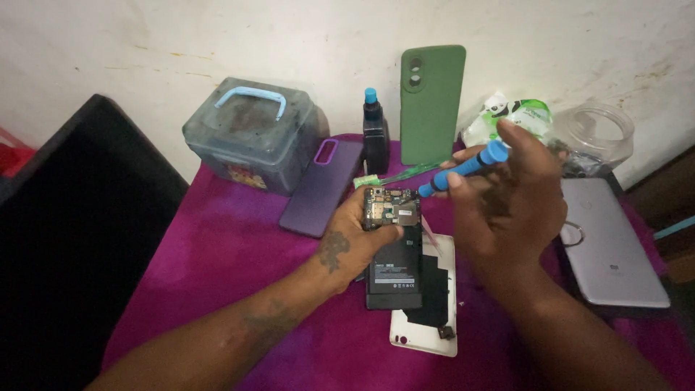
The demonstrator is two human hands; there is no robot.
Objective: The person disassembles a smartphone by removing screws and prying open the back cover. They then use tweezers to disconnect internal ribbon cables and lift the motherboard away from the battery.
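Right hand (507,199) grips blue screwdriver (463,168), tip slanting down-left onto opened phone (394,250), which left hand (355,242) clasps, lying lengthwise toward the person

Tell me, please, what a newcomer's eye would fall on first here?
The opened phone at centre, steadied by the left hand, with the right hand putting a blue screwdriver to its top. Then the green case upright against the wall, and the magenta cloth under everything.
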